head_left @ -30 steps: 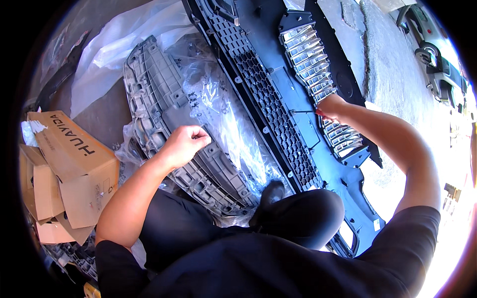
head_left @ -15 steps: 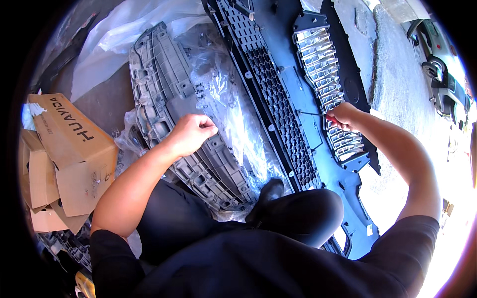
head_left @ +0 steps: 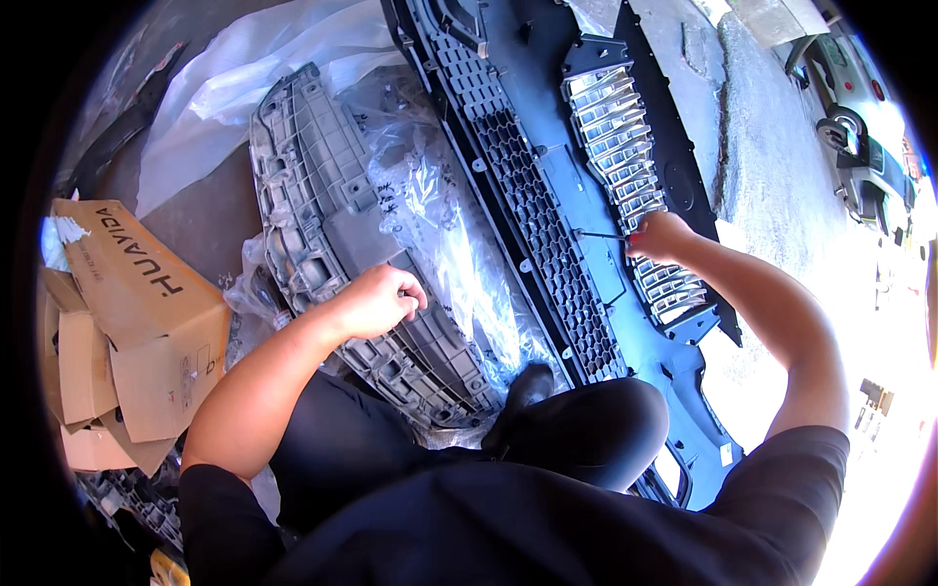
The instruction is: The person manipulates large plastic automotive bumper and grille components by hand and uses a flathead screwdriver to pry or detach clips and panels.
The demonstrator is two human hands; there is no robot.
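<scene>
My right hand [head_left: 661,237] grips a thin-shafted, red-handled tool [head_left: 603,235] sideways, seemingly so its tip meets black plastic honeycomb mesh [head_left: 539,207], while my left hand [head_left: 379,301] curls, contents unclear.

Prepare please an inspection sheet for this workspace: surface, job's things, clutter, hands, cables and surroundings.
Surface: grey floor, partly under white sheeting.
Job's things: dark bumper with honeycomb mesh, silver slatted grille, grey ribbed panel, screwdriver.
Clutter: transparent plastic wrap beside the panel; opened cardboard boxes at left.
Right hand: grips the screwdriver's red handle.
Left hand: over the panel, fingers curled; contact or contents unclear.
Cables: nothing seen.
Surroundings: sunlit concrete, apparently a vehicle at upper right.
</scene>
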